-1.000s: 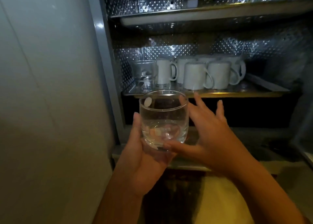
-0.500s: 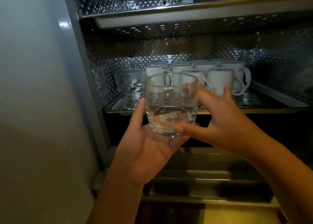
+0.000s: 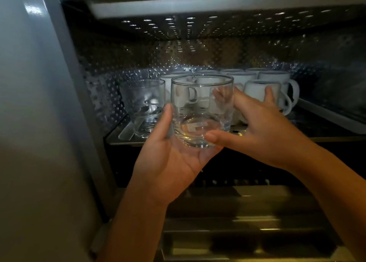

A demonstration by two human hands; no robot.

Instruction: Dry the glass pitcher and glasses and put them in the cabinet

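A clear short glass [image 3: 202, 107] is held upright in front of the cabinet's middle shelf [image 3: 126, 140]. My left hand [image 3: 170, 162] cups its base from below, thumb on its left side. My right hand [image 3: 263, 131] touches the glass on the right, thumb at the base and fingers spread behind it. Another clear glass [image 3: 143, 107] stands at the left end of the shelf, just behind and left of the held one. No pitcher is in view.
Several white mugs [image 3: 265, 95] stand in rows on the shelf behind my right hand. A perforated metal shelf [image 3: 198, 23] hangs above. The grey cabinet door frame [image 3: 65, 83] runs down the left. A lower metal shelf [image 3: 237, 212] lies below my hands.
Both hands have lifted the glass up and forward, from below the shelf edge to level with the shelf, close to the glass standing there.
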